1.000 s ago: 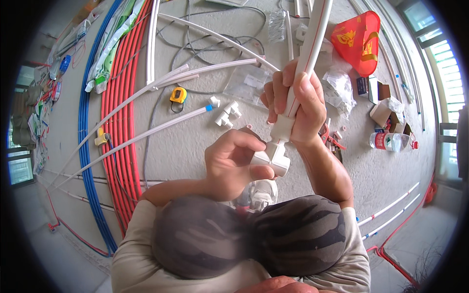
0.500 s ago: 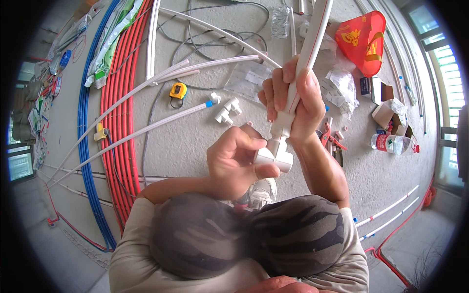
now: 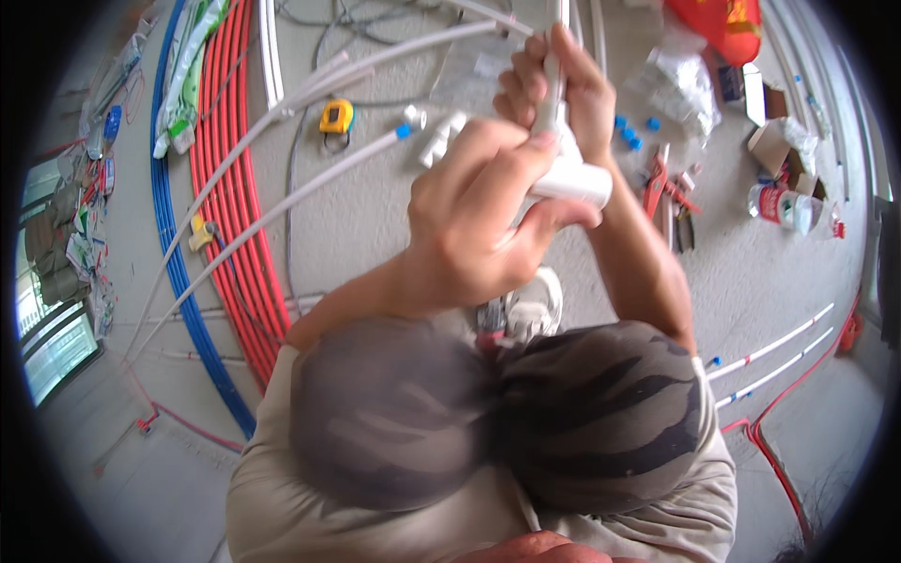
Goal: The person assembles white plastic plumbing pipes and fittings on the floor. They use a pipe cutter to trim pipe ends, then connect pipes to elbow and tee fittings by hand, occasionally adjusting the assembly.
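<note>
While the right hand (image 3: pixel 584 98) wraps its fingers round a white pipe (image 3: pixel 560 14), the left hand (image 3: pixel 474 206) grips a white branched fitting (image 3: pixel 580 184) at the pipe's lower end, forefinger laid along the neck and thumb under the barrel. Both are held up in front of the knees (image 3: pixel 399 418), clear of the floor; how far the pipe sits inside the socket cannot be told, since fingers cover part of the joint and the left hand is blurred. The likeliest trouble, I would judge, is the fitting turning or slipping in that thumb-and-finger hold, because its surface looks smooth and round; a tilt between the two hands could also set the joint crooked. Farther out, blue caps (image 3: pixel 630 134) and a red-handled tool (image 3: pixel 655 186) lie near the right forearm, where a dropped piece might land among them. To the left, loose white fittings (image 3: pixel 441 141) lie just beyond the hand, near a long pipe (image 3: pixel 357 154) that slants across the floor, with a yellow tape measure (image 3: pixel 336 117) just above it. That pipe and the red pipes (image 3: pixel 228 169) would hinder a step that way.
</note>
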`<state>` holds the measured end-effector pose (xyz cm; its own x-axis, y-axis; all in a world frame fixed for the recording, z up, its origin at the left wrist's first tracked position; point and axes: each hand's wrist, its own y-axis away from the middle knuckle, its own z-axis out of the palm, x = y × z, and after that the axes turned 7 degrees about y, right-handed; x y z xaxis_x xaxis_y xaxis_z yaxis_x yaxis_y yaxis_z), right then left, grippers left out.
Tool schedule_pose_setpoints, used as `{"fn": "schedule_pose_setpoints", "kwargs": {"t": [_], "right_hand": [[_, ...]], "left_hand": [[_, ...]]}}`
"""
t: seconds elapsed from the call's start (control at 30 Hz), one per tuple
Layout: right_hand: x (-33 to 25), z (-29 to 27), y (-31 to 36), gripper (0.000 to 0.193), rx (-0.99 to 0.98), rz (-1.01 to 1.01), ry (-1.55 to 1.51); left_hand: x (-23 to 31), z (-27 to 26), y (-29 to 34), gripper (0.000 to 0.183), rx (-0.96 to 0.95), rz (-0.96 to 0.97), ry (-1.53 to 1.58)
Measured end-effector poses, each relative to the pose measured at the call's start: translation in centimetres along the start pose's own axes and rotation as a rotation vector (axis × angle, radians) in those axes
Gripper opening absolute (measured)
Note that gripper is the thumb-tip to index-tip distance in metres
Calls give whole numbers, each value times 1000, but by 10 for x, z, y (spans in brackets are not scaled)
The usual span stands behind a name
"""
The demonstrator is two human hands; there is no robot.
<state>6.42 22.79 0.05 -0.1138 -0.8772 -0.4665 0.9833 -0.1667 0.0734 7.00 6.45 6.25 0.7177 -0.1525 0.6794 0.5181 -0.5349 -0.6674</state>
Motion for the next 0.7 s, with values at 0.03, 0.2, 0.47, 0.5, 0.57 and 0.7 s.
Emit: {"fn": "schedule_pose_setpoints", "kwargs": {"t": [0.03, 0.2, 0.47, 0.5, 0.57, 0.7], "right_hand": [[2, 3, 2, 36, -18, 2, 8], [6, 15, 8, 37, 69, -8, 0], [7, 7, 7, 37, -6, 23, 27], [10, 6, 4, 37, -19, 28, 26], [14, 6, 1, 37, -36, 47, 2], [12, 3, 0, 38, -44, 69, -8]], "left_hand": [[2, 1, 1, 53, 4, 12, -17], [1, -3, 8, 51, 22, 37, -67], [14, -8, -1, 55, -44, -18, -151], [9, -7, 6, 56, -26, -15, -136], [3, -7, 14, 56, -5, -16, -114], [-2, -5, 17, 57, 20, -18, -68]]}}
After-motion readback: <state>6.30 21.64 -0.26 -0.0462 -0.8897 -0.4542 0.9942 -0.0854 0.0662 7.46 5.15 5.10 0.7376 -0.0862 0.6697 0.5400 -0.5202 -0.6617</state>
